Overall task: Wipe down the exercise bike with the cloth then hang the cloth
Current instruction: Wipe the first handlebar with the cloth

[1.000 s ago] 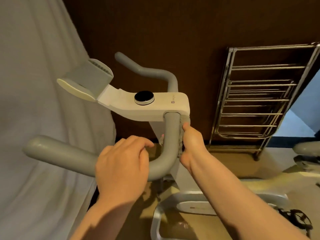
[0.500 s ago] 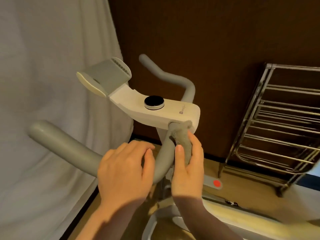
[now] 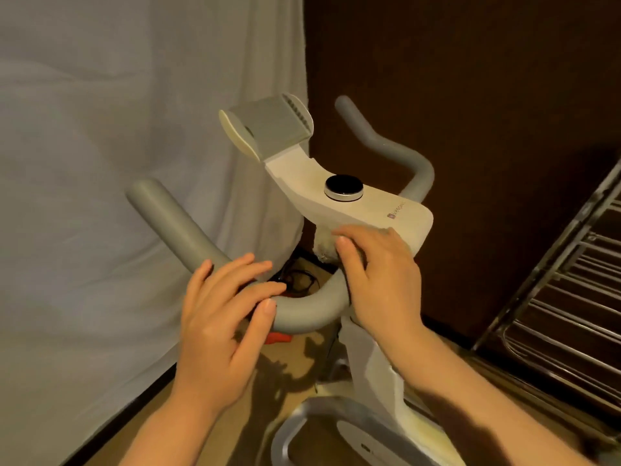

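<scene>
- Grey foam covers the handlebar (image 3: 304, 309) under both hands; its near bar curves like a U, one arm running up and away to the left, the other rising to the white console (image 3: 366, 205).
- The right hand (image 3: 383, 280) curls over the pale cloth (image 3: 325, 245), pressing it round the bar just below the console; the cloth shows as a small bunch beyond the fingertips, thumb on the near side.
- The left hand (image 3: 223, 314) lies on the bend of the bar, fingers loosely spread and only slightly bent, the thumb laid along the foam, gripping nothing firmly.
- Both forearms come up from the lower edge, the right one crossing the white frame post (image 3: 376, 361) of the exercise bike.
- Beyond the right hand sit a black round knob (image 3: 343, 186) and a tilted grey holder (image 3: 268, 129); the far bar points up and away.
- Left of the left hand hangs a white curtain (image 3: 100, 196); right of the right hand stands a metal rack (image 3: 571, 297) against a dark wall.
</scene>
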`<move>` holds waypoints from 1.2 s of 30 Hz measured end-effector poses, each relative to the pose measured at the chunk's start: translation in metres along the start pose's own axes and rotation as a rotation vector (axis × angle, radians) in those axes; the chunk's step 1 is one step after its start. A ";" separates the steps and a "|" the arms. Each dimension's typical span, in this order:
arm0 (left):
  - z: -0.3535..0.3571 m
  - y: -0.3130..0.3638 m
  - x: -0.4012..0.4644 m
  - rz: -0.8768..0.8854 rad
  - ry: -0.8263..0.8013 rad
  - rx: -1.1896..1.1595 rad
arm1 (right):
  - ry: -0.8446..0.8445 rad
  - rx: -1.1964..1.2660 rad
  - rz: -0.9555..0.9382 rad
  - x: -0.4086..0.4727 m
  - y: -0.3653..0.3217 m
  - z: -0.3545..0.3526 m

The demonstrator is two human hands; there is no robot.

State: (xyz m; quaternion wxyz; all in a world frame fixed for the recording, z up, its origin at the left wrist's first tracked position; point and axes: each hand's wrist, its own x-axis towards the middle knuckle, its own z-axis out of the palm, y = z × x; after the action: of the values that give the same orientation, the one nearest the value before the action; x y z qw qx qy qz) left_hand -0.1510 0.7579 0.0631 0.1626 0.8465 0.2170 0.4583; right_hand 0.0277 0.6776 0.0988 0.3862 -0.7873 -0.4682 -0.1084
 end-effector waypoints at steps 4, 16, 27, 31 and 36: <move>-0.010 -0.007 -0.008 -0.022 0.002 0.047 | -0.047 -0.033 -0.189 -0.040 -0.036 0.008; -0.032 -0.032 -0.003 -0.051 -0.014 0.052 | -0.115 0.011 -0.151 -0.046 -0.054 0.004; -0.075 -0.086 0.044 0.373 -0.259 0.064 | -0.121 -0.123 0.165 -0.058 -0.119 0.029; -0.092 -0.116 0.081 0.519 -0.269 0.058 | 0.001 -0.194 0.322 -0.057 -0.154 0.064; -0.104 -0.141 0.114 0.492 -0.330 -0.083 | -0.020 -0.241 0.257 -0.039 -0.187 0.094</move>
State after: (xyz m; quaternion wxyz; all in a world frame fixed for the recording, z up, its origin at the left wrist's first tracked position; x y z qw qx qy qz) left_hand -0.2142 0.9447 0.1313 0.1141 0.9293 -0.0431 0.3485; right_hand -0.1649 0.7684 0.1091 0.2950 -0.8823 -0.3513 -0.1056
